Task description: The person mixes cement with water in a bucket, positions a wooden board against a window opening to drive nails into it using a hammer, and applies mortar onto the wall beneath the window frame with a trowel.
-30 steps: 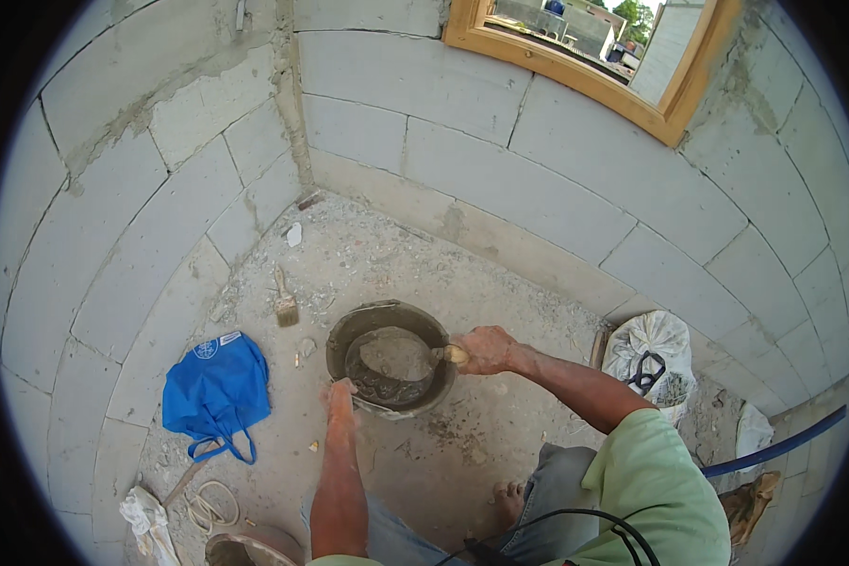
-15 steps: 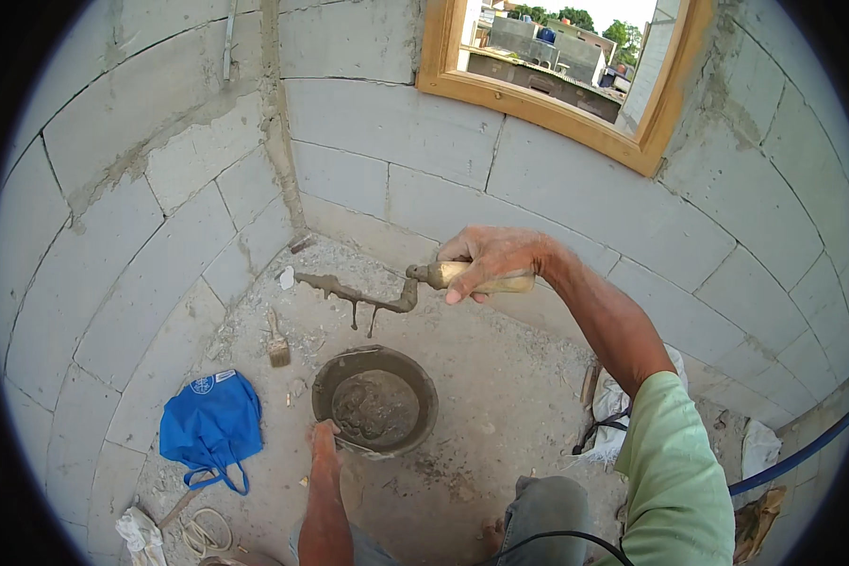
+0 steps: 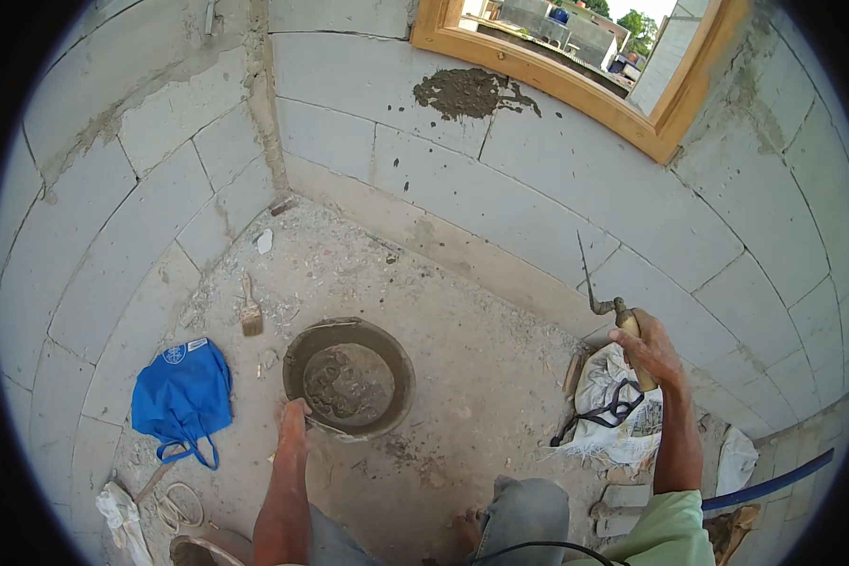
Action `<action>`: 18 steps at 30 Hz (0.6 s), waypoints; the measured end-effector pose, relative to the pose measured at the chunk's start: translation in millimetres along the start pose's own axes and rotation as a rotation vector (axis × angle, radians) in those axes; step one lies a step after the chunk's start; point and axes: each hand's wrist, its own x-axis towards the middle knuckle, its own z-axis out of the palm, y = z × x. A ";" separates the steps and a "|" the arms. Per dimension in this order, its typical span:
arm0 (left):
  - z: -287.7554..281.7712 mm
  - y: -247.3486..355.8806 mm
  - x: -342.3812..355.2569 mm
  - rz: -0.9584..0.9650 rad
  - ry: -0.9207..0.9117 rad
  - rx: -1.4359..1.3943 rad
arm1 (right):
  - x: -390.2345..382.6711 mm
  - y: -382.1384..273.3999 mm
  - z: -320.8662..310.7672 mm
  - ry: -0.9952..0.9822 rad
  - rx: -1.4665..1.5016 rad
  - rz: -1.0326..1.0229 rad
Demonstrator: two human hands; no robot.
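Note:
A mortar bucket (image 3: 404, 373), dark and round, stands on the floor before me, with wet grey mortar (image 3: 349, 382) inside. My left hand (image 3: 293, 416) is closed on its near left rim. Off to the right, my right hand (image 3: 657, 354) is wrapped round the wooden handle of a trowel (image 3: 600, 303). The trowel's blade points up and shows almost edge-on, bearing no visible load of mortar. A fresh splash of mortar (image 3: 458, 93) clings to the block wall below the window frame, with small spatters beneath it.
A paintbrush (image 3: 252, 311) and a blue bag (image 3: 181, 394) lie left of the bucket. White sacking with a black strap (image 3: 613, 401) is on the floor at right, near a blue hose (image 3: 774, 486). Pale block walls (image 3: 528, 203) meet in a corner ahead, under a wooden window frame (image 3: 538, 71).
My right hand has swung the trowel to the right and nearer me, and its blade has turned upward. Mortar now sticks to the wall under the window. My left hand stays on the bucket rim.

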 end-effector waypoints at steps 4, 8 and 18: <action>2.7 -6.8 -2.9 -0.008 0.021 0.056 | 0.0 -2.1 76.6 -0.166 -0.242 -0.255; 8.0 -15.6 -13.9 0.059 0.047 0.029 | 11.8 -49.3 152.4 -0.338 -0.568 -0.514; 24.8 -8.4 -46.9 0.075 0.031 0.126 | 23.9 -95.4 313.7 -0.311 -0.934 -1.025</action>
